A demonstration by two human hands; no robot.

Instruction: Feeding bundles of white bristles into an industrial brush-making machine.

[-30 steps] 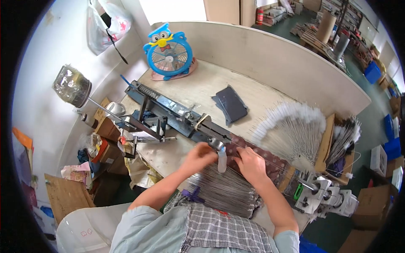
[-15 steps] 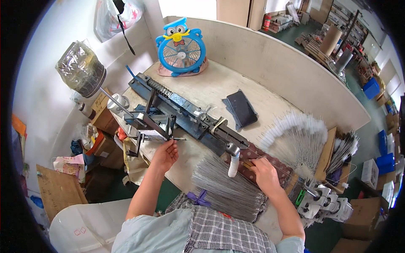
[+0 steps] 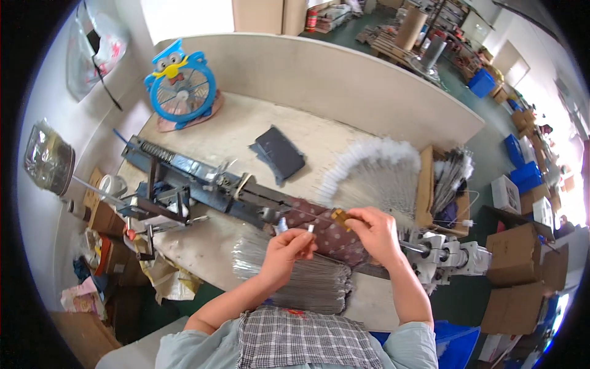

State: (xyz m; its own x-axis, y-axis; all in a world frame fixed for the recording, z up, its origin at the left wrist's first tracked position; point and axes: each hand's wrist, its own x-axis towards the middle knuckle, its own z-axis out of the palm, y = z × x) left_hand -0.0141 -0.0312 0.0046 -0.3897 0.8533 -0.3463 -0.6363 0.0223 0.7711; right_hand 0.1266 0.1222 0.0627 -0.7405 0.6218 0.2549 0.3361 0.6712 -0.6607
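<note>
My left hand [image 3: 287,254] is closed in a pinch over a bundle of thin metal wires [image 3: 304,280], with a small white piece [image 3: 311,229] sticking up from its fingertips. My right hand [image 3: 373,235] grips a small brass-coloured block-like tool [image 3: 340,219] above a dark red spotted cloth [image 3: 326,238]. A thin wire runs from the long metal bench fixture [image 3: 212,184] toward that tool; its end is hidden at my fingers. Beyond the hands, thin wire brushes with white bristly tips [image 3: 375,160] lie fanned out.
A blue cartoon fan [image 3: 183,95] and a dark phone-like slab [image 3: 279,154] sit farther back on the table. Right of my right hand is a metal device with a shaft [image 3: 452,252]. A cardboard box of brushes [image 3: 426,184] stands behind it. A low partition [image 3: 344,80] borders the table.
My left hand has left the bracket on the fixture and moved right, now pinching a small white piece. My right hand has lifted the brass-coloured tool off the cloth. The view has swung right.
</note>
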